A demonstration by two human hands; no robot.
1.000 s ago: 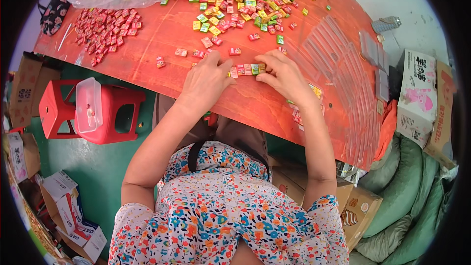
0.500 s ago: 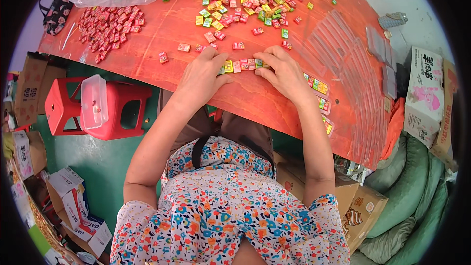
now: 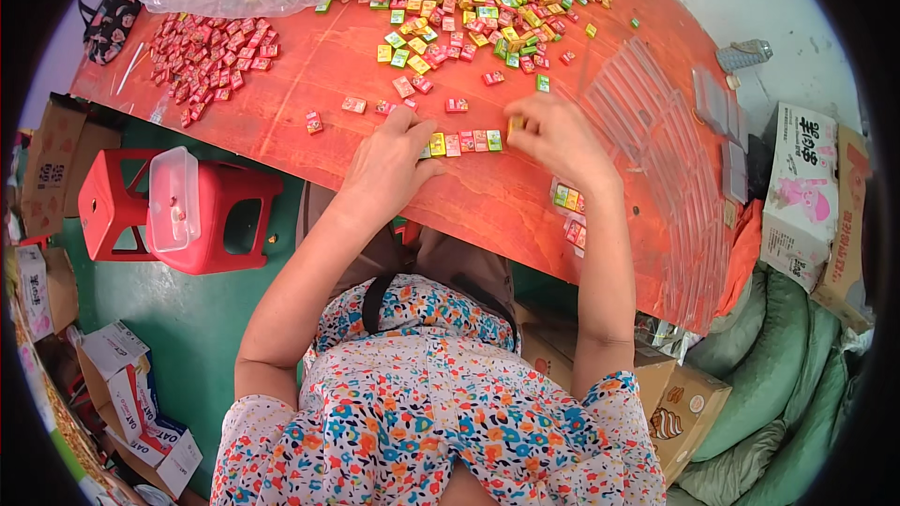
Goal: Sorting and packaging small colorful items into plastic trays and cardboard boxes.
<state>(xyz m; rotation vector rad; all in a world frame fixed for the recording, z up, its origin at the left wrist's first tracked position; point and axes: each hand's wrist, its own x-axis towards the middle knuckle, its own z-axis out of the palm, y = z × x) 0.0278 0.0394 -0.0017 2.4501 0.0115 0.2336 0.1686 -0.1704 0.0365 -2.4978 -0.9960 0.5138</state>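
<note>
The right hand [image 3: 564, 142] pinches a small yellow box [image 3: 515, 126] between finger and thumb, just past the right end of a short row of little boxes [image 3: 467, 142]. The left hand [image 3: 384, 157] has its thumb and finger curled around the left end of that row; I cannot tell if they squeeze it. The row lies on the red table [image 3: 319, 61], with pink, yellow and green boxes side by side.

Each box looks very light and a bit stiff, like thin card. It would likely slide easily and could get squashed by a hard pinch. Two flat sides look like the best place to hold it, with soft fingertips.

Farther out, a big mixed heap [image 3: 487, 14] sits ahead, a red pile [image 3: 211, 61] to the left, and clear plastic strips [image 3: 647, 122] to the right.
</note>
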